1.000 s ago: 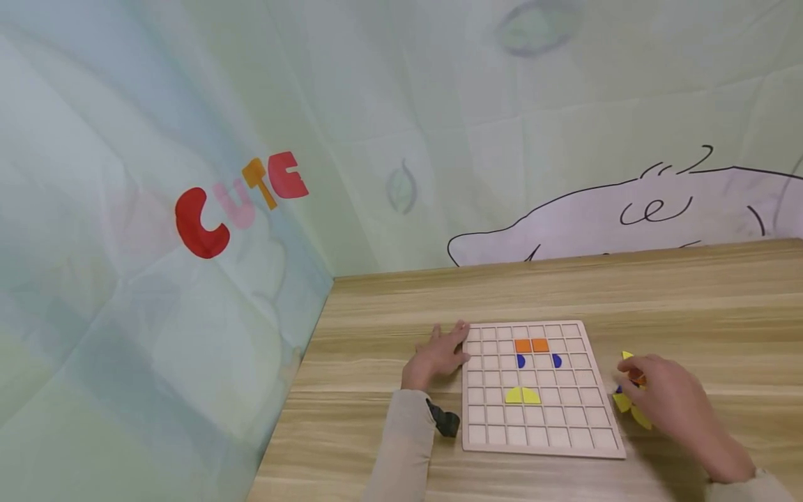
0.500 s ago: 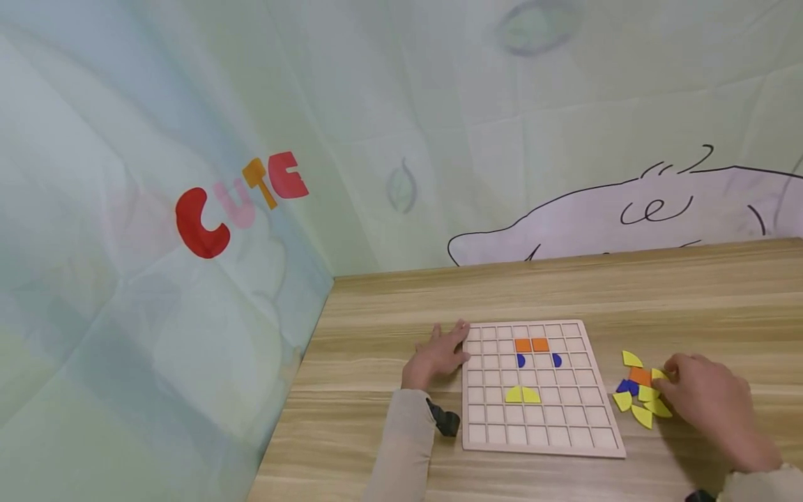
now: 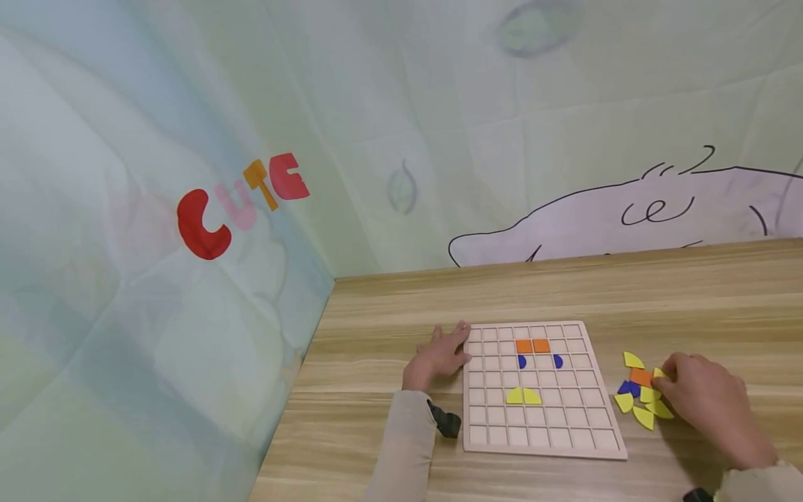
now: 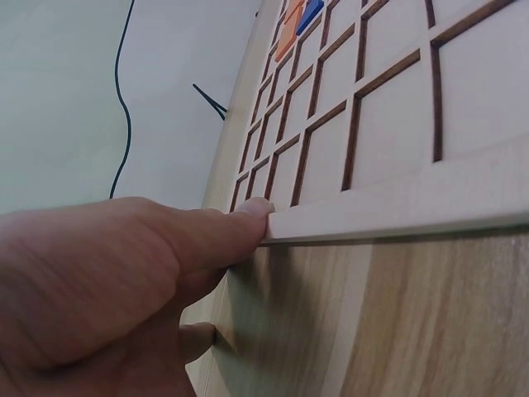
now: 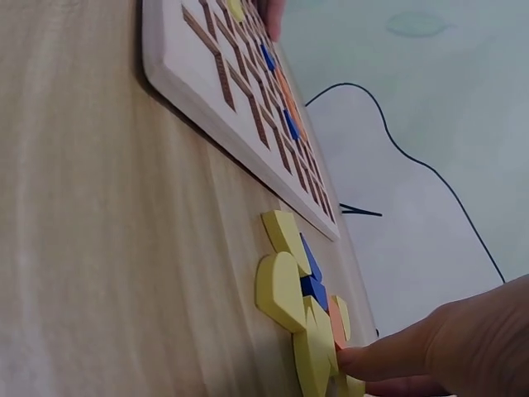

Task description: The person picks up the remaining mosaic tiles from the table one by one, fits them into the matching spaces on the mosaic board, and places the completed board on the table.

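Observation:
A wooden grid board lies on the table. In it sit two orange squares, two blue half-circles and two yellow quarter-circles. My left hand rests at the board's left edge with fingers spread, one fingertip touching the rim. Right of the board is a small pile with several yellow pieces, an orange piece and blue pieces. At the pile's right side my right hand pinches a yellow piece, partly hidden by the thumb and fingers.
The wood-grain table meets a printed cloth backdrop at the back and left. One yellow quarter-circle lies at the pile's far side. Another yellow piece lies at its near side.
From above the pile, my right hand has moved right to its right side, uncovering the orange, blue and yellow pieces. The left hand and board have stayed in place.

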Demonstrator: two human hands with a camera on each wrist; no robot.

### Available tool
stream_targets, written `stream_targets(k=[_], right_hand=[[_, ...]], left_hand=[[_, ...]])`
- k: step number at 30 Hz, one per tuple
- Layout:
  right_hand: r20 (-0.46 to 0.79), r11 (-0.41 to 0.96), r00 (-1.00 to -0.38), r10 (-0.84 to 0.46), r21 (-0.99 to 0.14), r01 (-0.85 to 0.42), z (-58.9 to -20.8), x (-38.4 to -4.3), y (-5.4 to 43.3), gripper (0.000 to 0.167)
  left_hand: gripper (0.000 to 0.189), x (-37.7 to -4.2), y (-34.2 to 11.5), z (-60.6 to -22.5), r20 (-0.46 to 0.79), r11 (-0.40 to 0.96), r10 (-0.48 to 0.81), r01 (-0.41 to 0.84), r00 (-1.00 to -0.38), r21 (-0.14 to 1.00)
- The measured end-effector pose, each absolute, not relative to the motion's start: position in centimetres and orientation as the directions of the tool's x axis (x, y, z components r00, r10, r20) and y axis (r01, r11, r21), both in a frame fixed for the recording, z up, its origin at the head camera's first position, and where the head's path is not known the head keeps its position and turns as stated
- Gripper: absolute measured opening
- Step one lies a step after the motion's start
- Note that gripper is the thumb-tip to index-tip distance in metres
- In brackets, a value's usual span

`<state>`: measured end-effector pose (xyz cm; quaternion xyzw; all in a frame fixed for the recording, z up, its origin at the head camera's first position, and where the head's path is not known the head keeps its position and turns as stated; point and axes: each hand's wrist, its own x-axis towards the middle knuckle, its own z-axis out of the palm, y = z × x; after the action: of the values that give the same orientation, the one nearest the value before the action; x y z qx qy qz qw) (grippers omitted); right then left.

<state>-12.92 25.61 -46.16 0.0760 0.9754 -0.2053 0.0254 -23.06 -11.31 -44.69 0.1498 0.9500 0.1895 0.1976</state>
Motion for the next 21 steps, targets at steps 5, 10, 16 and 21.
stream_targets(k=[5,10,16,21], right_hand=[[-0.044,0.905,-0.991,0.124,-0.404,0.131,-46.3,-12.6,25.4,0.031],[0.017,0.906,-0.992,0.128,-0.410,0.110,-46.6,-12.4,25.0,0.030],[0.091,0.898,-0.987,0.130,-0.432,0.078,-46.9,-12.3,24.6,0.023],[0.124,0.891,-0.981,0.146,-0.448,0.076,-46.8,-12.3,24.2,0.020]], left_hand=[[0.058,-23.1,-11.2,-44.7,-0.322,0.885,0.355,0.205,-0.878,0.418],[0.058,-23.0,-11.3,-44.7,-0.327,0.879,0.355,0.194,-0.876,0.435],[0.057,-23.0,-11.3,-44.6,-0.324,0.882,0.352,0.196,-0.878,0.429],[0.058,-22.9,-11.3,-44.4,-0.327,0.881,0.352,0.192,-0.877,0.433]])
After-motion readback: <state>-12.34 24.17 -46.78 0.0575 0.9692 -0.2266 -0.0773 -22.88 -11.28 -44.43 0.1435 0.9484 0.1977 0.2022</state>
